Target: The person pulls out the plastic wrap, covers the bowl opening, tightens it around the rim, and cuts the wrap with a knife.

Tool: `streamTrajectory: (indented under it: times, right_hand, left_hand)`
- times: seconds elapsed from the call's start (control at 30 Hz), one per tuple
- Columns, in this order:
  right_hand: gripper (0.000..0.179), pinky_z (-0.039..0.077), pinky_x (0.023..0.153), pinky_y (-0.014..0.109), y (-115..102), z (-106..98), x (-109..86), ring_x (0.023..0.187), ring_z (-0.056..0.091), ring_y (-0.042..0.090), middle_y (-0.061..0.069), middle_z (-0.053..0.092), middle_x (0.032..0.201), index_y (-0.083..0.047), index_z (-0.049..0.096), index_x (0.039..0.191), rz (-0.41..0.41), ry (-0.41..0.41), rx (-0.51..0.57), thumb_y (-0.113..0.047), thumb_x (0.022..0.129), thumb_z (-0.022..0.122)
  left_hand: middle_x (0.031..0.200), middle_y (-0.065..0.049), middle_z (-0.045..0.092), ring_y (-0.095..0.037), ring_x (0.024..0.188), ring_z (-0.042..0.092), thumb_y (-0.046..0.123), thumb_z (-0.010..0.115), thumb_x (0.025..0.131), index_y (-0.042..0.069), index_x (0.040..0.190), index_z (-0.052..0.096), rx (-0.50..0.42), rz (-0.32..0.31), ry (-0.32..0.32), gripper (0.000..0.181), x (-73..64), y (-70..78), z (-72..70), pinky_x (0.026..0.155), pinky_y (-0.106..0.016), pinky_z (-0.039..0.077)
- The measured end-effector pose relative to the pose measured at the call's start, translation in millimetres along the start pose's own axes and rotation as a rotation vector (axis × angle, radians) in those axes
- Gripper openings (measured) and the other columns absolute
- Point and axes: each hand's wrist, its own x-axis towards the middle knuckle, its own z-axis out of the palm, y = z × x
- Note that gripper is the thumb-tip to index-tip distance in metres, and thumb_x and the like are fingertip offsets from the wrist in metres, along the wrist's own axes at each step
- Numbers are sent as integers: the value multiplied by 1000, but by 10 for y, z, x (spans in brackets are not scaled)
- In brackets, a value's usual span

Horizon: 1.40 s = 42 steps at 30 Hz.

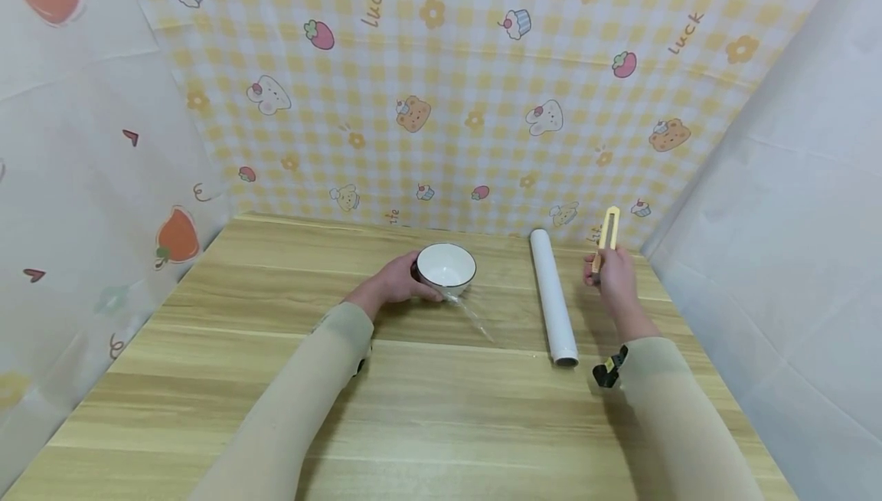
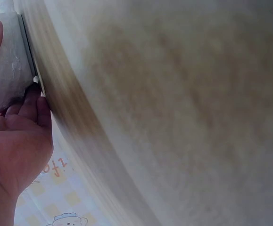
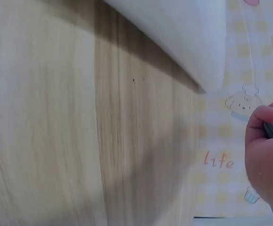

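Note:
A white bowl (image 1: 446, 265) with a dark rim stands upright toward the back of the table. My left hand (image 1: 401, 280) grips its left side, thumb in front and fingers behind. Clear cling film (image 1: 472, 319) trails from the bowl's base toward the front right; in the left wrist view, wrinkled film (image 2: 13, 61) covers the bowl's side. On the right, my right hand (image 1: 618, 279) holds a yellow utility knife (image 1: 609, 229), its upper end pointing toward the back wall. Between the hands lies a white cling film roll (image 1: 553, 298), just left of the right hand.
The wooden table (image 1: 441, 417) meets a yellow checked cloth (image 1: 455, 156) hung along its back edge. White cloths hang at the left (image 1: 89, 179) and right (image 1: 779, 179) sides. Both wrists wear dark straps, with a small black device (image 1: 609, 369) at the right one.

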Motion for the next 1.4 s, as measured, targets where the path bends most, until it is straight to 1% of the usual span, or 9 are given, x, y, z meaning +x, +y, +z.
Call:
streamTrajectory:
  times: [0.1,0.2,0.37,0.5,0.67,0.87,1.07,1.23,1.4]
  right_hand:
    - [42,53,62,21,-22,42,-27,79,61,10,1,60,114,-11,32,155,-7,-70,52,-8,114,25]
    - [49,56,72,18,-12,88,-54,89,63,8,-3,58,124,-4,21,166,-47,-110,-10,-9,117,26]
    - [33,57,72,17,31,147,-80,81,63,5,-7,66,113,-5,42,147,-164,-89,-166,-23,121,32]
    - [22,63,70,20,40,162,-75,77,71,6,-4,70,107,-11,47,130,-195,-54,-97,-30,120,39]
    - [31,68,82,26,-12,191,-98,92,75,8,4,65,133,-10,34,145,-168,-58,-24,-24,120,42]
    - [17,60,60,21,-2,201,-97,69,63,8,0,66,101,-19,46,132,-207,10,-41,-30,120,42]
    - [29,66,66,24,-30,208,-119,80,74,10,-3,67,116,-9,49,141,-182,-6,10,-28,119,46]
    - [20,46,48,20,-56,236,-122,59,51,6,-4,61,92,-22,52,133,-181,22,6,-34,119,45]
    - [27,44,43,21,-64,253,-124,52,49,5,-6,57,76,-19,60,125,-163,97,-14,-43,116,50]
  left_hand:
    - [163,-17,56,-38,157,44,25,100,82,6,165,44,0,2,-1,102,0,5,-4,137,-54,27]
    - [164,-17,55,-38,158,44,26,100,83,7,166,43,9,0,-3,103,3,4,-9,137,-55,27]
    - [164,-15,55,-36,159,43,27,101,82,9,166,43,4,-13,-10,104,20,-7,-9,137,-54,27]
    - [163,-14,56,-36,158,44,25,101,81,10,166,44,-7,-16,-10,104,31,-5,-5,137,-53,27]
    - [164,-15,55,-37,159,43,24,101,81,10,167,43,-11,-17,-9,105,14,17,-11,137,-54,26]
    - [165,-16,55,-37,159,42,25,101,81,10,167,43,-3,-16,-11,105,22,11,-13,137,-55,25]
    - [164,-16,55,-37,159,43,25,101,81,9,166,43,0,-8,-6,104,17,11,-15,137,-54,25]
    - [164,-16,55,-37,159,43,25,101,81,9,167,42,4,-9,-5,105,21,12,-16,137,-54,25]
    - [164,-15,55,-36,158,43,25,101,81,9,166,43,2,-20,-7,105,38,-2,-10,137,-52,26]
